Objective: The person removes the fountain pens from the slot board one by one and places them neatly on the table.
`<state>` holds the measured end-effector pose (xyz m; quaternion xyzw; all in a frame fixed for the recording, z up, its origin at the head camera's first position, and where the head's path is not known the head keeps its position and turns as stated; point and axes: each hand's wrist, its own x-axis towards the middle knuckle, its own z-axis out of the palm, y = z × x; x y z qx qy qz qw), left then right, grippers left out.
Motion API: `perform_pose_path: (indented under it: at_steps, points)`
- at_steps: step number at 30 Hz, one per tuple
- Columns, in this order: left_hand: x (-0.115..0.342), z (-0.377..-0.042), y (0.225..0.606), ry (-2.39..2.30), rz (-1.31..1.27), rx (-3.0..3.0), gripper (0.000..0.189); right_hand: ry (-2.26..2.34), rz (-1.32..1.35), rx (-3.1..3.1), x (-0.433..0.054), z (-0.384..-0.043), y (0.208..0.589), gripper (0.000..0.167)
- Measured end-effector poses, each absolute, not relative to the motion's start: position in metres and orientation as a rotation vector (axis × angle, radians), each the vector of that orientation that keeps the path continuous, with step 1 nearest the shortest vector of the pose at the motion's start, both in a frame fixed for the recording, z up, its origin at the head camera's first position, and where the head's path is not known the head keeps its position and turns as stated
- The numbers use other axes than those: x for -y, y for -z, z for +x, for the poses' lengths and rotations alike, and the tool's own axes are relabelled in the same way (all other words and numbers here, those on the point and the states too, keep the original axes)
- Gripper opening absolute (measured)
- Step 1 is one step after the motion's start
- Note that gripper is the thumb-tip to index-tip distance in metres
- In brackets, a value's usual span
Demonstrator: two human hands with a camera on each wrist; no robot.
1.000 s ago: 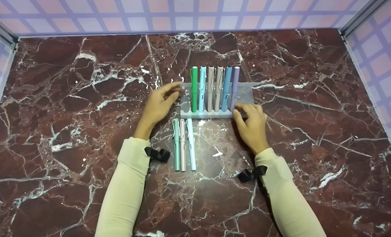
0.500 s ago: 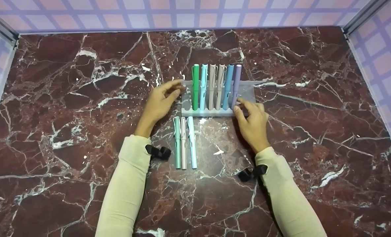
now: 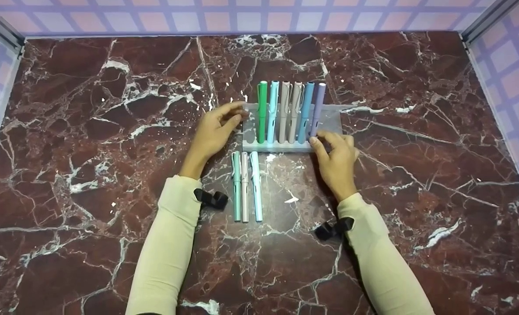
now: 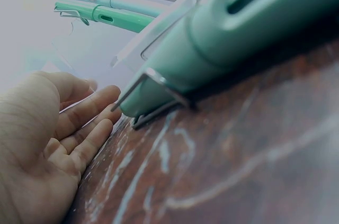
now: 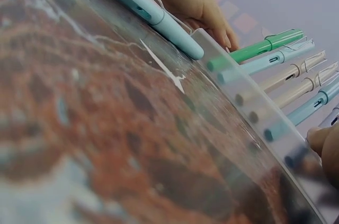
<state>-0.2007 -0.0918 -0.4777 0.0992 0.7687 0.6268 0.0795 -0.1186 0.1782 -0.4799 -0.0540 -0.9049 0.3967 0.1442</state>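
- Head view: the marbled table (image 3: pixel 110 240) is backed by a checked wall (image 3: pixel 259 19); black straps (image 3: pixel 211 199) are worn at both cuffs.
- Before the clear holder (image 3: pixel 279 149), a sea-green pen (image 3: pixel 237 188), a grey-pink pen (image 3: pixel 245 188) and a pale-blue pen (image 3: pixel 256 188) are laid lengthwise.
- In the holder a row is stood: bright green pen (image 3: pixel 262 109), light-blue pen (image 3: pixel 272 109), two taupe pens (image 3: pixel 283 118), blue pen (image 3: pixel 305 109); at the right end, the purple pen (image 3: pixel 318 105), slightly tilted, is pinched low by the right hand (image 3: pixel 336 155).
- Left wrist view: the holder is partly blocked by the sea-green pen; beside it nothing is grasped by the left hand (image 4: pixel 53 139), fingers relaxed; contact cannot be told.
- Right wrist view: pen ends are seen through the holder's front wall; the purple pen is mostly cut off.
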Motion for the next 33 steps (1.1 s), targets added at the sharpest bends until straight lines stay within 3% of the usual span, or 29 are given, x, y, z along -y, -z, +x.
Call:
perform_pose_path:
  at_steps: [33]
  points:
    - [0.0922,-0.2002,0.4767,-1.84,0.284,-2.312,0.035,-1.288,-0.198,2.477,-0.1803,-0.1161,0.4774,0.021]
